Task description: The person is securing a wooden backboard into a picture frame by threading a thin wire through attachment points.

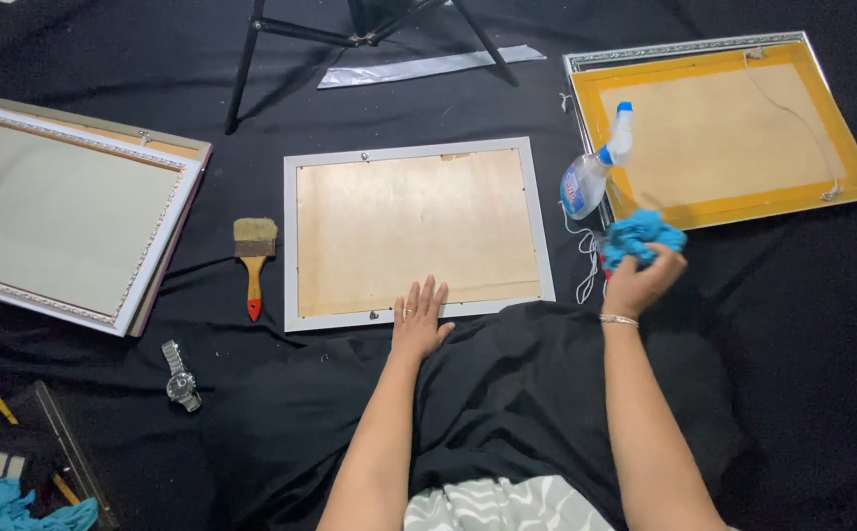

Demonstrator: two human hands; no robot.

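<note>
A picture frame (pixel 536 221) lies face down on black cloth, its plywood backing up and its rim pale grey. My left hand (pixel 419 317) rests flat on its near edge, fingers spread, a ring on one finger. My right hand (pixel 642 280), with a bracelet at the wrist, is closed on a crumpled blue cloth (pixel 639 237) just right of the frame. A spray bottle (pixel 591 169) with a blue and white nozzle lies on its side just beyond the cloth.
A second face-down frame (pixel 846 147) with a yellow border and hanging cord lies at the right. Stacked frames (pixel 168 211) lie at the left. A paintbrush (pixel 254 258) with a red-tipped handle, a wristwatch (pixel 180 379), tripod legs (pixel 295 31) and a grey strip (pixel 428 67) are also on the cloth.
</note>
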